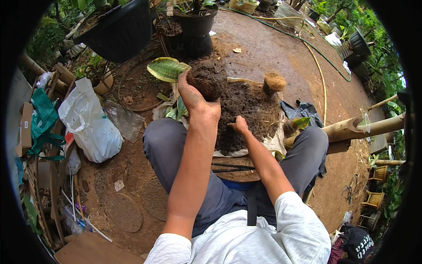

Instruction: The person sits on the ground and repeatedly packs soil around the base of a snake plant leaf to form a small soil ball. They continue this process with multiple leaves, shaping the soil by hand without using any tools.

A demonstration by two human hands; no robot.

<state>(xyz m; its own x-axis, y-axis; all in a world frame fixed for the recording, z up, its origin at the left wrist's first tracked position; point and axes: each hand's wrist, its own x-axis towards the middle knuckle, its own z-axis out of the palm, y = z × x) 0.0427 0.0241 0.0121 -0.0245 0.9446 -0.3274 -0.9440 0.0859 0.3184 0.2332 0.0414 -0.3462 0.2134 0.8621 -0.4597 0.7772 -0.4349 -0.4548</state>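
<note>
My left hand (199,100) holds up a ball of dark soil and roots (208,79), its fingers mostly hidden behind it. A broad green leaf with yellow edges (167,69) points left from beside the thumb. My right hand (239,125) is down at the loose dark soil (245,109), its fingertips partly hidden; whether it has soil in it, I cannot tell. That soil lies on a pale cloth sheet (275,142), mixed with brown fibre at the right. A small fibre-topped clump (274,82) stands at the sheet's far right corner.
Black plant pots (196,24) stand beyond the soil. A white plastic bag (94,122) is at the left, a black plastic sheet (305,112) and a bamboo pole (343,130) at the right. Hoses (321,77) cross the ground farther off.
</note>
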